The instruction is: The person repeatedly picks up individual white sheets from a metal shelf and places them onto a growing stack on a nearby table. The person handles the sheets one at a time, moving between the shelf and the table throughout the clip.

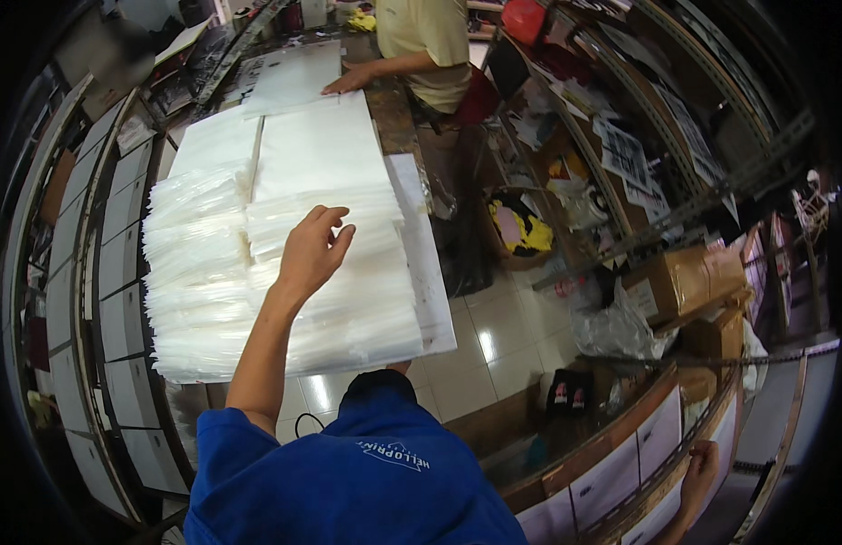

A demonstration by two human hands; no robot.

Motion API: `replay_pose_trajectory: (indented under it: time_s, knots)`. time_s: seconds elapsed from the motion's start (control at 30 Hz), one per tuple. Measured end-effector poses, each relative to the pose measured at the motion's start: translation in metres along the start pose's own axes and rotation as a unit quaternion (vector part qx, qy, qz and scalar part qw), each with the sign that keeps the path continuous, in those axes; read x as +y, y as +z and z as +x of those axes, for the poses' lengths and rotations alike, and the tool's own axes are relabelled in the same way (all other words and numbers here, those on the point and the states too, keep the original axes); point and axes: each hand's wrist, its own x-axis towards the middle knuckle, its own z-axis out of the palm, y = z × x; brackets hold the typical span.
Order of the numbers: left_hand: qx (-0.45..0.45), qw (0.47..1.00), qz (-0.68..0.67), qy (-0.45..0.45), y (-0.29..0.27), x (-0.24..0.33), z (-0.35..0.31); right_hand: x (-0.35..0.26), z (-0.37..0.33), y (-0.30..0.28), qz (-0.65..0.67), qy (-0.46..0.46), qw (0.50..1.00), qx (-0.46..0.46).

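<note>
My left hand [317, 243] reaches over rows of stacked clear plastic-sleeved white sheets [339, 300] on the table. Its fingers are bent, the thumb stands apart from them, and nothing shows between. Far out to the lower right, my right hand [702, 458] is beside the wooden edge of a rack with white panels [655, 440]. Those fingers are curled; what they hold, if anything, cannot be made out. Behind the sleeved rows lie smooth white sheets [316, 150]. At the table's far end another person's hand [348, 79] rests on a white sheet [289, 77].
A person in a pale yellow shirt [430, 41] stands at the far right of the table. Shelving with white panels [125, 263] lines the left. To the right are metal racks [712, 68], a box with yellow and black cloth [521, 227], cardboard boxes [689, 282] and plastic wrap [616, 327].
</note>
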Motion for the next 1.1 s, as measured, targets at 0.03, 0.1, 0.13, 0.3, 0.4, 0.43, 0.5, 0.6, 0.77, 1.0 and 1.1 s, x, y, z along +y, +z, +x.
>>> replay_pose_trajectory:
  time_s: [0.03, 0.1, 0.13, 0.3, 0.4, 0.43, 0.5, 0.6, 0.77, 1.0, 1.1]
  knots:
    - [-0.008, 1.000, 0.013, -0.012, -0.005, -0.005, 0.007, -0.011, 0.017, 0.010, -0.003, -0.026, 1.000, -0.010]
    - [-0.018, 0.999, 0.046, 0.000, -0.009, -0.026, 0.014, -0.036, 0.044, 0.045, 0.049, -0.071, 0.996, 0.009]
    - [-0.032, 0.999, 0.027, -0.008, -0.007, -0.029, 0.015, -0.048, 0.053, 0.062, 0.057, -0.069, 0.996, -0.015]
    - [-0.014, 0.999, -0.032, -0.025, 0.008, -0.037, 0.013, -0.110, 0.073, 0.133, 0.097, -0.064, 0.983, -0.140]
    - [0.063, 0.998, 0.006, -0.011, 0.001, -0.050, 0.028, -0.110, 0.074, 0.166, 0.147, -0.033, 0.975, -0.166]
    - [0.098, 0.994, 0.042, -0.003, -0.002, -0.061, 0.038, -0.111, 0.074, 0.173, 0.161, -0.025, 0.972, -0.171]
    - [0.183, 0.973, 0.139, 0.026, -0.011, -0.084, 0.061, -0.109, 0.077, 0.179, 0.163, -0.005, 0.969, -0.186]
    - [0.278, 0.908, 0.307, 0.060, -0.027, -0.115, 0.106, -0.113, 0.080, 0.181, 0.156, -0.015, 0.968, -0.195]
    - [0.115, 0.822, 0.549, 0.104, -0.036, -0.221, 0.146, -0.110, 0.086, 0.190, 0.135, -0.041, 0.970, -0.197]
    - [0.021, 0.887, 0.445, 0.125, -0.026, -0.224, 0.195, -0.103, 0.056, 0.194, 0.124, -0.028, 0.974, -0.187]
    - [-0.015, 0.920, 0.362, 0.147, -0.017, -0.138, 0.215, -0.139, 0.062, 0.216, 0.159, -0.061, 0.968, -0.187]
